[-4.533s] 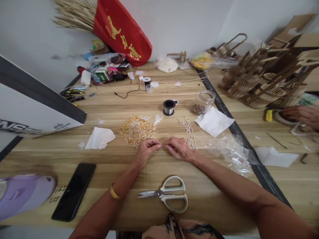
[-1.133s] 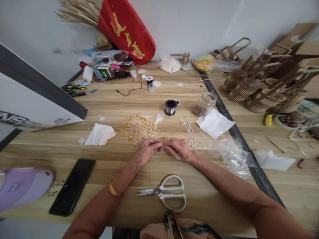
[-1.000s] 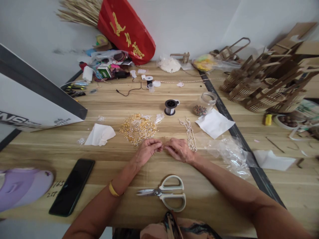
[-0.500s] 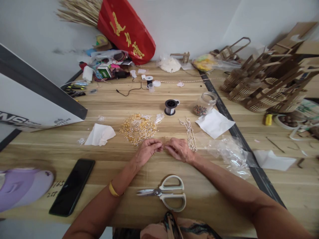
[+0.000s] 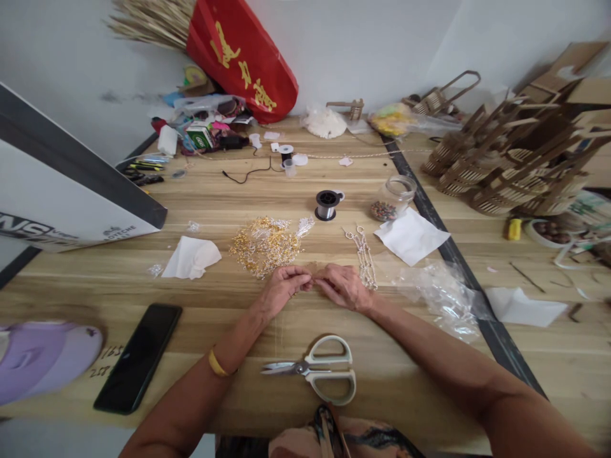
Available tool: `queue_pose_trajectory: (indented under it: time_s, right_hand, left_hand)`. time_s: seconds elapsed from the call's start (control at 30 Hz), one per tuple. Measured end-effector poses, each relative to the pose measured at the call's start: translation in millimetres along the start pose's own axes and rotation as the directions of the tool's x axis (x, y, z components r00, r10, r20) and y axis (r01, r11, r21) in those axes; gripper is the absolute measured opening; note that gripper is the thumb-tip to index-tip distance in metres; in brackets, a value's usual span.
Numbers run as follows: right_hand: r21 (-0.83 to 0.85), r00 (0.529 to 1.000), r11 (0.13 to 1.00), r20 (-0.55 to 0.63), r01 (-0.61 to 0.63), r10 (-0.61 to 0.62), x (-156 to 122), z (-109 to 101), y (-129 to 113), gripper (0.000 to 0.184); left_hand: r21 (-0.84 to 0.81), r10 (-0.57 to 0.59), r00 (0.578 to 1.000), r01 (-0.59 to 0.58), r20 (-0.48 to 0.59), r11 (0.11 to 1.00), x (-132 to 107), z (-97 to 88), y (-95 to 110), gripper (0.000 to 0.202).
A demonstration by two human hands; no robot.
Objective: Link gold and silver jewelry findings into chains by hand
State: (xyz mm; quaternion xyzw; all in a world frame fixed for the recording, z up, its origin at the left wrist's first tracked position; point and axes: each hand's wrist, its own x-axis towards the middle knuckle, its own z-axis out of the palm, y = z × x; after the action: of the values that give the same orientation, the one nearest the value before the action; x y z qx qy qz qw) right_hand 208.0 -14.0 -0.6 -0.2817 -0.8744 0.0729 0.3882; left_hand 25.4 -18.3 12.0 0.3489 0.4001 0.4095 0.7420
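Note:
My left hand and my right hand meet over the table, both closed in a pinch, fingertips nearly touching. A thin pale thread hangs below my left hand. Whatever lies between the right fingertips is too small to make out. Just beyond my left hand is a tangled heap of gold and silver beaded strands. Several finished-looking beaded strands lie beside my right hand. White-handled scissors rest nearer my body, blades pointing left and slightly apart. A spool of fine line stands behind the heap.
At left lie a black phone, a purple object and a white cloth piece. To the right are a glass jar with beads, a white sheet, clear plastic bags and several woven baskets.
Hardly anything differs. Both hands keep their pinch in the same place, with only a slight shift of the fingers.

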Motion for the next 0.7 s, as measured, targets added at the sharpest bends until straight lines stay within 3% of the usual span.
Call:
queue_pose_trajectory:
  time_s: [0.7]
  right_hand:
    - [0.015, 1.0, 1.0, -0.015, 0.016, -0.016, -0.3, 0.2, 0.0, 0.01]
  left_hand:
    - [-0.05, -0.01, 1.0, 0.011, 0.023, 0.999, 0.9, -1.4, -3.1, 0.021]
